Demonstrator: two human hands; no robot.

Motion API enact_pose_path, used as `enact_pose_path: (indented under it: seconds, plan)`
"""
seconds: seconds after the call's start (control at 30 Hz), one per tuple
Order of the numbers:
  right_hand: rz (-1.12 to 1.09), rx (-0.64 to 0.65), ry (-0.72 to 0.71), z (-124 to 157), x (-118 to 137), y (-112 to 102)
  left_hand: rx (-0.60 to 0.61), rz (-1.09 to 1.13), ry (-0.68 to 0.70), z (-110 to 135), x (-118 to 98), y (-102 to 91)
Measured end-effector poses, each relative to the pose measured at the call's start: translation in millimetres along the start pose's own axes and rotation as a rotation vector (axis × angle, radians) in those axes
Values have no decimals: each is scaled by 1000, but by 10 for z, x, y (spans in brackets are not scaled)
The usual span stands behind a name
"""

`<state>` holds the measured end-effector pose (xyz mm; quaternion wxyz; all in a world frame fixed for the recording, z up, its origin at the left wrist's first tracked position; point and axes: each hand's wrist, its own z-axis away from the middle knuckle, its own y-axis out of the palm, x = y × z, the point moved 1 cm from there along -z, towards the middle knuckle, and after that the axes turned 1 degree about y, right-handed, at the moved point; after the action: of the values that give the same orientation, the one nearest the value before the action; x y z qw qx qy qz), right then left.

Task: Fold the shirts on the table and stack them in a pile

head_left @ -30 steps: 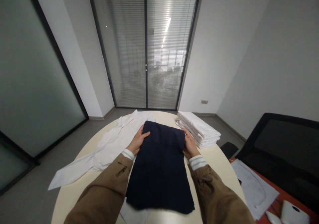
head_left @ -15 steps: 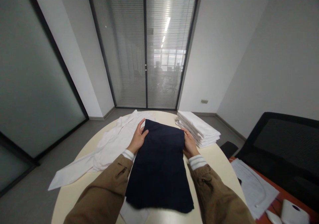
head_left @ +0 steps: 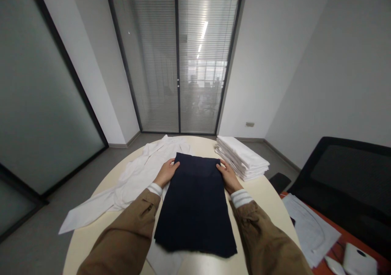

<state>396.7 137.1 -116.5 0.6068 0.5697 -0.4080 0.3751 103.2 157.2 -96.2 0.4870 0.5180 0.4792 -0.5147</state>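
A dark navy folded garment [head_left: 195,203] lies flat on the round cream table [head_left: 91,230] in front of me. My left hand [head_left: 165,172] rests at its far left corner, fingers pinching the edge. At the far right corner my right hand [head_left: 226,174] grips the fabric the same way. Both sleeves are brown with striped white cuffs.
A loose white garment [head_left: 134,177] sprawls over the table's left side. A stack of folded white cloths [head_left: 242,157] sits at the far right. A black chair [head_left: 345,181], papers [head_left: 308,230] and a white device [head_left: 357,260] are on the right. Glass doors with blinds stand ahead.
The far edge of the navy garment has come down flat onto the table. Both hands moved slightly forward and inward along that edge.
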Motion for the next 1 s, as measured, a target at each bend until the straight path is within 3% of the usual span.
enact_pose_path:
  seconds: [0.1, 0.23, 0.33, 0.43, 0.5, 0.6, 0.77, 0.87, 1.0]
  plan:
    - [74, 46, 77, 40, 21, 8, 107, -32, -32, 61, -33, -32]
    - [262, 98, 79, 90, 42, -4, 264, 0, 55, 166, -100, -5]
    - [289, 78, -11, 88, 44, -25, 186, 8, 62, 227, -92, 10]
    - [250, 34, -79, 58, 37, -46, 172, -16, -46, 320, 8, -7]
    - [192, 18, -32, 44, 32, -61, 199, -21, -59, 416, 95, -19]
    - [123, 3, 135, 74, 53, -90, 137, -34, 86, 569, 199, -10]
    - [195, 291, 464, 285, 190, -79, 12, -21, 221, 680, 269, 69]
    - [147, 379, 424, 419, 274, -29, -51, 1, 215, 658, 287, 78]
    - [74, 371, 383, 523, 283, 31, -21, 26, 158, 615, 313, 42]
